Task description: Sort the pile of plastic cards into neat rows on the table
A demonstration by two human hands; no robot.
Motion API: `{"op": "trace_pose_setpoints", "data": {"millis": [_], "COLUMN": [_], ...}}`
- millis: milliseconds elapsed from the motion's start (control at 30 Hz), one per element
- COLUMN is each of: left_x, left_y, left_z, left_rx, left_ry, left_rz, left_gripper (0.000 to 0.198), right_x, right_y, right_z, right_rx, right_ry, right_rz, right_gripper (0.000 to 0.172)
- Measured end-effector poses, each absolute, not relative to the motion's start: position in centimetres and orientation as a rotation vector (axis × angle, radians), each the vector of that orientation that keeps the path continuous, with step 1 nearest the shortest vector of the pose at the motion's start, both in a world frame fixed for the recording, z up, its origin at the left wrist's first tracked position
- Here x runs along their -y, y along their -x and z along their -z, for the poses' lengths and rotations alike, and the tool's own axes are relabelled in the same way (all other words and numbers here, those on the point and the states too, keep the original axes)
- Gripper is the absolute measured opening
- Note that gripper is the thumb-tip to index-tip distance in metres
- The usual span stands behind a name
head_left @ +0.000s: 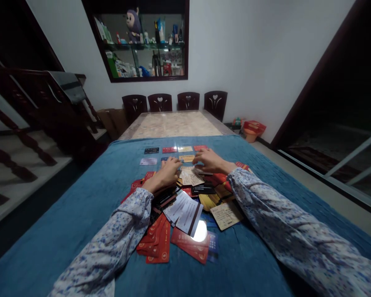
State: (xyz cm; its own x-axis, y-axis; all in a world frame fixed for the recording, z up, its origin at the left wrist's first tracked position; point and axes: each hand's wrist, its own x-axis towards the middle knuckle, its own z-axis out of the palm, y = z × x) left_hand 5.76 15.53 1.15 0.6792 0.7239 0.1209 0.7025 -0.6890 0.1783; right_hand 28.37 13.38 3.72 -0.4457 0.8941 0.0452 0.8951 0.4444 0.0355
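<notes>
A loose heap of cards lies in front of me on a blue cloth. My left hand (168,172) rests over its left side, fingers bent and apart, close to a cream card (192,177) on top. From the right, my right hand (209,161) reaches over that card's far edge, fingers loosely curled; whether either hand touches it is unclear. Nearer me are black cards (165,202), silver-white cards (188,214), yellow cards (207,202), another cream card (226,215) and fanned red cards (160,243). Beyond my hands single cards lie in two rows, including a lilac card (148,161) and a yellow card (186,158).
The blue cloth (89,206) covers the near part of a marble-patterned table (176,123). Several dark chairs (159,102) stand at its far end. A wall shelf (142,45) is behind, a stair railing (24,144) left, an orange bucket (250,135) right.
</notes>
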Motion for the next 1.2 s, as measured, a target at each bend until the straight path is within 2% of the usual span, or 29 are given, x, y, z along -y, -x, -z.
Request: {"op": "trace_pose_setpoints", "data": {"millis": [233,467,1200], "left_x": [-15.0,-15.3,-13.6], "left_y": [-6.6,-6.7,-7.1], "left_z": [-0.1,1.0,-0.4], "left_rx": [-0.852,-0.734,-0.889], "left_ry": [-2.762,-2.852,-2.944], "left_rz": [-0.297,-0.256,-0.16], "left_gripper": [0.035,0.034,0.023], "right_x": [-12.7,-12.5,-10.5], "right_y": [-28.8,-29.4,-30.0], "right_z": [-2.1,-1.2,-1.2], "right_rx": [2.636,2.624,2.744], "right_ry": [1.604,1.619,1.32], "right_rz": [0.055,0.032,-0.03], "right_gripper": [0.027,0.029,0.049]}}
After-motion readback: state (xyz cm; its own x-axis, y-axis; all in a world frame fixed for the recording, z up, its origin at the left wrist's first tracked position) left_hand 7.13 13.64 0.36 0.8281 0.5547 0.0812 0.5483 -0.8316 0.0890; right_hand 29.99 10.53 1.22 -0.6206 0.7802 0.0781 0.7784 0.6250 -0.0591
